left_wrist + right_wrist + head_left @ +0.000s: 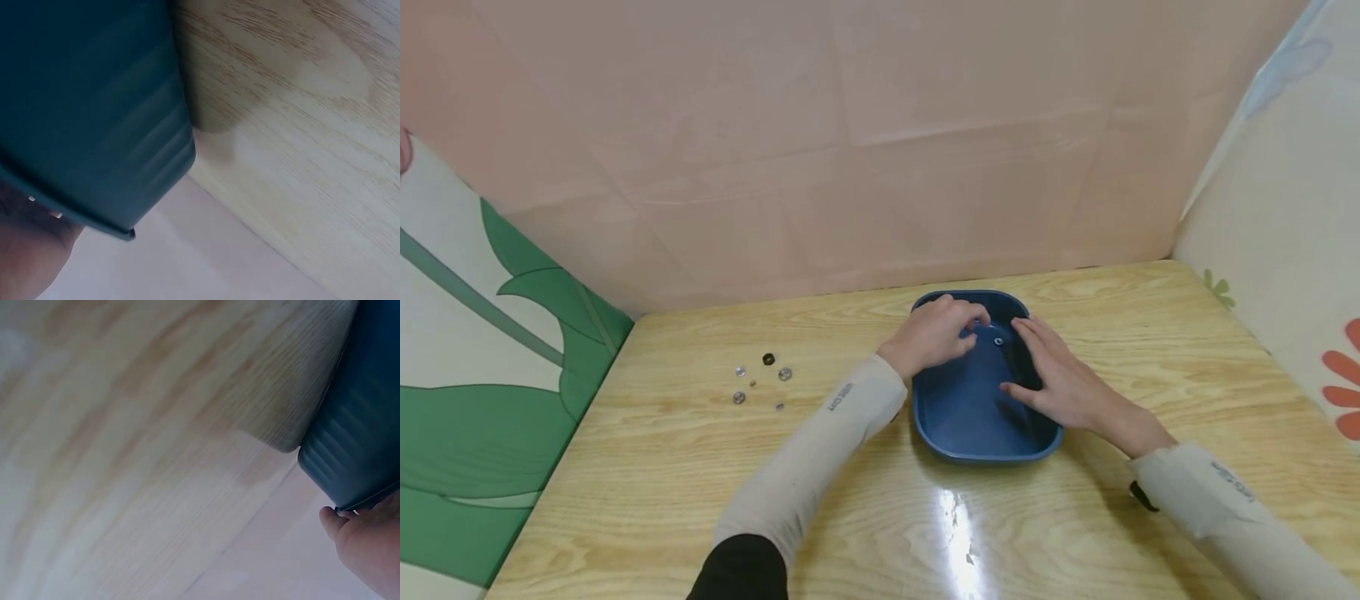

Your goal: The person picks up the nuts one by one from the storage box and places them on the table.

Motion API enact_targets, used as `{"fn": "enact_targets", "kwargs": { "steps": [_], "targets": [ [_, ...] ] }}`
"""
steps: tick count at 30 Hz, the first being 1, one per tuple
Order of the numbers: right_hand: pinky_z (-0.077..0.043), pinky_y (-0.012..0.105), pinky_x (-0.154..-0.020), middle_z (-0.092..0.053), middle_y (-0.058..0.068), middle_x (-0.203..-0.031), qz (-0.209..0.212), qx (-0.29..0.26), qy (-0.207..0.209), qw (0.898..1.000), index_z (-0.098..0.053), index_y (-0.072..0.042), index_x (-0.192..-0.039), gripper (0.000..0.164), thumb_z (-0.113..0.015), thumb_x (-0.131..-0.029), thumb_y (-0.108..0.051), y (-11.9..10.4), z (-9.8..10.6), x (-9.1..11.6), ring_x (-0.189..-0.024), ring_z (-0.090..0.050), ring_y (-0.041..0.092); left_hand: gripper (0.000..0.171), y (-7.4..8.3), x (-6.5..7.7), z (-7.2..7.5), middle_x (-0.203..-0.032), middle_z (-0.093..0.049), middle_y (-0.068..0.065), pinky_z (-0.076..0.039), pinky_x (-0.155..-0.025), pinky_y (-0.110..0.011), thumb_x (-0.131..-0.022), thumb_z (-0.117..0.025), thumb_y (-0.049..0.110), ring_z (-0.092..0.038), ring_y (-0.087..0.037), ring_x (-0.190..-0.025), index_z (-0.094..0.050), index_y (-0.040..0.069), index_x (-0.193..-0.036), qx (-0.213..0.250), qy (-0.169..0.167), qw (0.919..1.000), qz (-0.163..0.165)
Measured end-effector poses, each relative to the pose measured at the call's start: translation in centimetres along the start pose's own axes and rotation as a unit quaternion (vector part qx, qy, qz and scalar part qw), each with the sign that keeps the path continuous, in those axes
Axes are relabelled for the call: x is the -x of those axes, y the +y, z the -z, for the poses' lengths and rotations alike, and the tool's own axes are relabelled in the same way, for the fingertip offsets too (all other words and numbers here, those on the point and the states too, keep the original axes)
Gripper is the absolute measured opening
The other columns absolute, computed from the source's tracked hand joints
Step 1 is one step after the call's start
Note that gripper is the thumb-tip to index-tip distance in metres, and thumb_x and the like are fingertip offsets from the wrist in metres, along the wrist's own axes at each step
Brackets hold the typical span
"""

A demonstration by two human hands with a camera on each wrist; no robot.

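Over the left side of a blue plastic basin (977, 417), my left hand (934, 332) reaches in with bent fingers, the thumb and index finger apart. Nothing shows between them. A small metal ring (998, 342) is inside the basin, right of the left fingertips. My right hand (1060, 383) is at the basin's right side, its fingers extended along the far right rim and its thumb pointing into the basin. In the left wrist view the basin's ribbed outer wall (125, 125) hides most of the left hand. The right wrist view has the right hand (372, 547) at the rim.
On the wooden table (647, 467), left of the basin, lie a black nut (768, 359), a round metal piece (785, 374), another round metal piece (739, 398) and several smaller bits. A pinkish sheet (850, 167) hangs behind; printed panels (1285, 208) flank the table.
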State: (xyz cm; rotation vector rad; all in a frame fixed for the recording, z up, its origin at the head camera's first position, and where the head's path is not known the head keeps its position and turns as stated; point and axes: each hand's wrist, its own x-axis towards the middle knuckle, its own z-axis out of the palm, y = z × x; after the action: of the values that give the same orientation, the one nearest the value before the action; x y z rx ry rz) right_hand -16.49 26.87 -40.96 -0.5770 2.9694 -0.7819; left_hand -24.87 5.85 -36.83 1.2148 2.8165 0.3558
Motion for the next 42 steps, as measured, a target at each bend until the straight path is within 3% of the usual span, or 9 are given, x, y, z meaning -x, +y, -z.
{"fn": "enact_targets", "kwargs": {
  "steps": [22, 36, 42],
  "targets": [
    [-0.023, 0.066, -0.113, -0.015, 0.028, -0.162, 0.016, 0.013, 0.004, 1.0, -0.017, 0.008, -0.155, 0.093, -0.067, -0.094, -0.041, 0.6, -0.2, 0.1, -0.15, -0.01, 0.046, 0.035, 1.3, -1.8, -1.6, -0.124, -0.068, 0.005, -0.05, -0.08, -0.023, -0.098, -0.064, 0.024, -0.057, -0.013, -0.104, -0.064, 0.022, -0.133, -0.034, -0.037, 0.9985, -0.021],
    [-0.022, 0.067, -0.113, -0.014, 0.027, -0.162, 0.009, 0.008, 0.0, 1.0, -0.015, 0.006, -0.156, 0.093, -0.066, -0.095, -0.043, 0.5, 0.1, 0.2, -0.15, -0.009, 0.045, 0.044, 1.3, -2.0, -2.6, -0.136, -0.061, 0.005, -0.048, -0.093, -0.032, -0.099, -0.063, 0.03, -0.052, -0.015, -0.113, -0.058, 0.022, -0.141, -0.08, -0.07, 0.9941, -0.022],
    [-0.023, 0.067, -0.113, -0.015, 0.027, -0.162, 0.007, 0.009, 0.0, 1.0, -0.015, 0.005, -0.157, 0.094, -0.065, -0.094, -0.045, 0.3, 0.1, 0.1, -0.15, -0.01, 0.044, 0.048, 1.2, -2.0, -3.3, -0.149, -0.05, 0.006, -0.043, -0.104, -0.036, -0.1, -0.059, 0.035, -0.045, -0.017, -0.127, -0.051, 0.024, -0.147, -0.092, -0.096, 0.9909, -0.021]
  ]
}}
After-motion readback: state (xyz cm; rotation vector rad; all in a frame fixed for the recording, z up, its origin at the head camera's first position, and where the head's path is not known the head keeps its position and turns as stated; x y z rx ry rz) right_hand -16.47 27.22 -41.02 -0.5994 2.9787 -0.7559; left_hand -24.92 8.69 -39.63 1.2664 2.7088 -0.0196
